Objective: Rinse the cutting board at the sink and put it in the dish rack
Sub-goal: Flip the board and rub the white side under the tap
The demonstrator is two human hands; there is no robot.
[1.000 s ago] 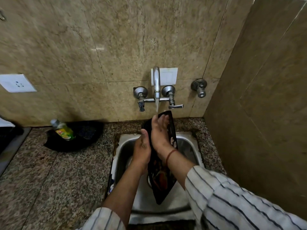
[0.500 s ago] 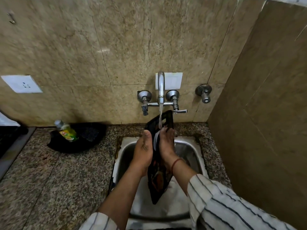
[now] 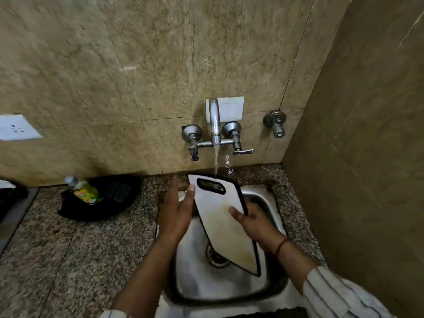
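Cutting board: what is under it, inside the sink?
Under the cutting board is the steel sink, with the drain showing partly past the board's left edge. The rest of the drain is hidden by the board.

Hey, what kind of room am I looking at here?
Most likely a kitchen: a steel sink set in a granite counter, a wall tap running onto a cutting board, and a bottle of yellow-green liquid nearby.

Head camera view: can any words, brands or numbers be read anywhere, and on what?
Label on the dish soap bottle: red and yellow logo, too blurred to read.
On the cutting board: no writing on its white face.
On the socket plate and the switch plate: no writing visible.
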